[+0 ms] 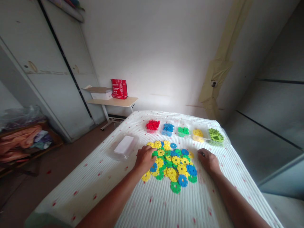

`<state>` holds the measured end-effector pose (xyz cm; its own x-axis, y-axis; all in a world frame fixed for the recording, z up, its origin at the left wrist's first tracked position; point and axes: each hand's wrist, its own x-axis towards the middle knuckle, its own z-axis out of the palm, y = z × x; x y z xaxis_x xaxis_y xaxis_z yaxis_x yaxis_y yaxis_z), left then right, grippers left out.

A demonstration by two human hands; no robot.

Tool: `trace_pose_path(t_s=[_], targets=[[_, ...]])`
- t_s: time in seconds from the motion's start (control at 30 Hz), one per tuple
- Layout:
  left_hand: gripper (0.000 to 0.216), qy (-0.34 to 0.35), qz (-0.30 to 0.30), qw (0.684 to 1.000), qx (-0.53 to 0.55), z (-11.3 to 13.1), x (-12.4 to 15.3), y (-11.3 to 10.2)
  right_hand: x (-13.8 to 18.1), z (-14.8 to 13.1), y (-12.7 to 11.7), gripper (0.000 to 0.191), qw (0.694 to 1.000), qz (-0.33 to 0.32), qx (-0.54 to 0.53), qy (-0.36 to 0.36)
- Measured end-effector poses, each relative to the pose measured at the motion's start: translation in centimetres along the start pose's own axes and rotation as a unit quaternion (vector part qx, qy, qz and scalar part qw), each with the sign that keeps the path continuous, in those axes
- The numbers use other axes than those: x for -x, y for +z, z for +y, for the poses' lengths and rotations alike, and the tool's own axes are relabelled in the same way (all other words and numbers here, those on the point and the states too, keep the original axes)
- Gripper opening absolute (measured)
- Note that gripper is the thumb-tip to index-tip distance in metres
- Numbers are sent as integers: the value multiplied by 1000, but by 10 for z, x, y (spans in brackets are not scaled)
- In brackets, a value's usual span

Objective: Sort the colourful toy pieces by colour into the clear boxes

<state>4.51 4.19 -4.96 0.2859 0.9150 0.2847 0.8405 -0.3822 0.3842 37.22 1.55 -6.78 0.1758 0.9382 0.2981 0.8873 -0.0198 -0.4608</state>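
Observation:
A heap of flat plastic snowflake discs in yellow, green and blue lies on the white cloth-covered table. My left hand rests on the heap's left edge, fingers curled down onto the discs; what it grips, if anything, is hidden. My right hand lies on the cloth just right of the heap, fingers bent, nothing visible in it. Behind the heap stands a row of small clear tubs: red discs, blue discs, green discs, yellow discs and light-green pieces.
A clear box with a white lid sits at the left of the heap. Beyond the table stand a small side table with a red bag, a wardrobe at left and a shelf of clothes.

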Motion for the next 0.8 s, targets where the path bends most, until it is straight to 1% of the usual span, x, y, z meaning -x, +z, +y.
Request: trace_pose_path(t_s=[0.1,0.3,0.53,0.63,0.8], targets=[[35,5,-28,1000,-6,3,-4,2,0,0,0,23,1000,0,-1,-4],[36,16,-49,999,-7,5,-8,2,-1,2,2,23,1000,-3,-1,-2],[38,32,-65,997,-41,7,-13,2,0,-1,1,21,1000,-8,7,4],[40,26,-71,996,-36,7,-15,2,-1,0,2,23,1000,-6,4,-1],[37,22,-110,993,-36,9,-15,-4,-1,4,5,23,1000,14,-7,-8]])
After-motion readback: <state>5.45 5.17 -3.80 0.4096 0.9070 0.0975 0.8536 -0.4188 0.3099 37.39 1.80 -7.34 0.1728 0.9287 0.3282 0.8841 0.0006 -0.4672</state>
